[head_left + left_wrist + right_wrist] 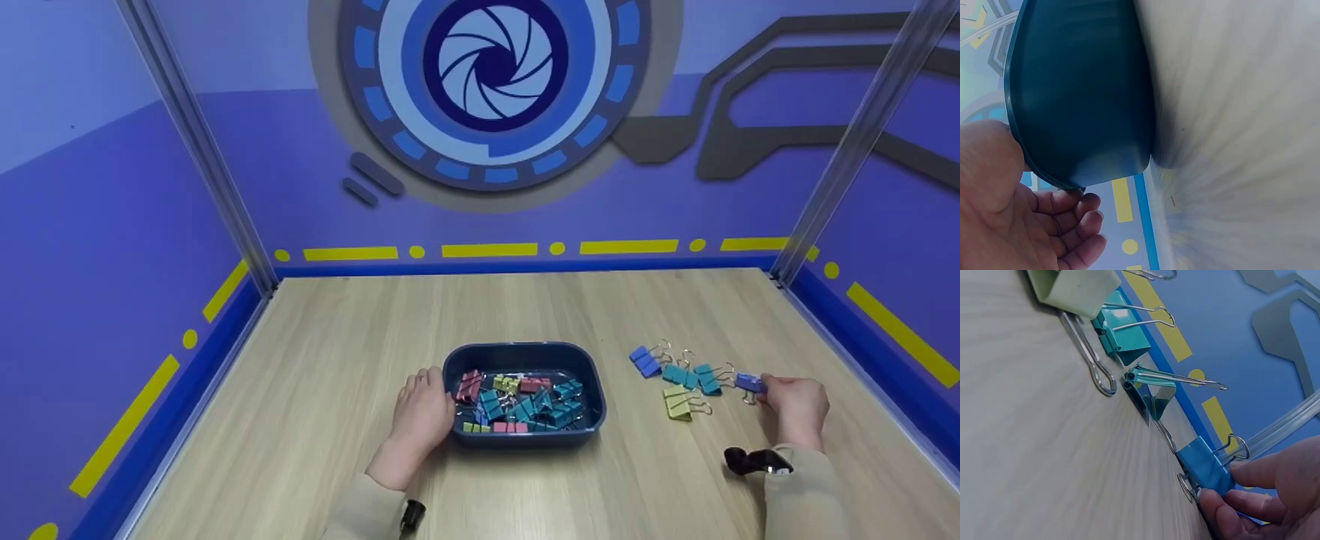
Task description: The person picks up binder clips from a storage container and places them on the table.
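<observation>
A dark blue plastic box [525,441] holds several binder clips in red, teal, yellow and pink. At its left end my left hand [424,409] grips the rim; in the left wrist view, its curled fingers [1081,225] are at the rim's corner and the thumb is mostly hidden behind the rim. Over on the right, my right hand [799,405] pinches a blue binder clip [1206,465] between thumb and fingers, close over the table. Left of that hand lie two teal binder clips [707,379], a yellow binder clip [677,403] and another blue binder clip [645,361].
The wooden table [360,322] runs back to a blue-purple wall [247,165] with yellow markings. Side walls with metal posts [199,142] stand left and right. Each wrist wears a dark camera [757,460].
</observation>
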A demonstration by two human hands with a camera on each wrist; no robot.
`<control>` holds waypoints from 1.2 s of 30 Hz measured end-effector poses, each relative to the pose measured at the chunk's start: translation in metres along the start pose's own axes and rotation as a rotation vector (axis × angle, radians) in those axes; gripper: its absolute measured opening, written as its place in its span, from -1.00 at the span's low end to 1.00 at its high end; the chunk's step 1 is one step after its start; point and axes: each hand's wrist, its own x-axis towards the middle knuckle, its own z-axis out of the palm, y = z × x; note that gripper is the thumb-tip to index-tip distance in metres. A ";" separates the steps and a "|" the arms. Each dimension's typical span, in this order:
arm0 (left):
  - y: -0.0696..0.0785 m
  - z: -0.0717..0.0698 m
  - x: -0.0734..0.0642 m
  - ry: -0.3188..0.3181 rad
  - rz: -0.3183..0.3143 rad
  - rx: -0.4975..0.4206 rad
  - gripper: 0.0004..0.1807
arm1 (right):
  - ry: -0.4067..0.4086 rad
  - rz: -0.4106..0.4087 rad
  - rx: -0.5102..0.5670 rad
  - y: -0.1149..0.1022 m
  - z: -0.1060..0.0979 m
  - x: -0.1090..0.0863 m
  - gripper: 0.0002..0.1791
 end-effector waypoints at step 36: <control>0.001 -0.001 0.000 0.001 -0.006 -0.006 -0.66 | -0.168 -0.234 0.301 -0.104 0.026 -0.061 -0.45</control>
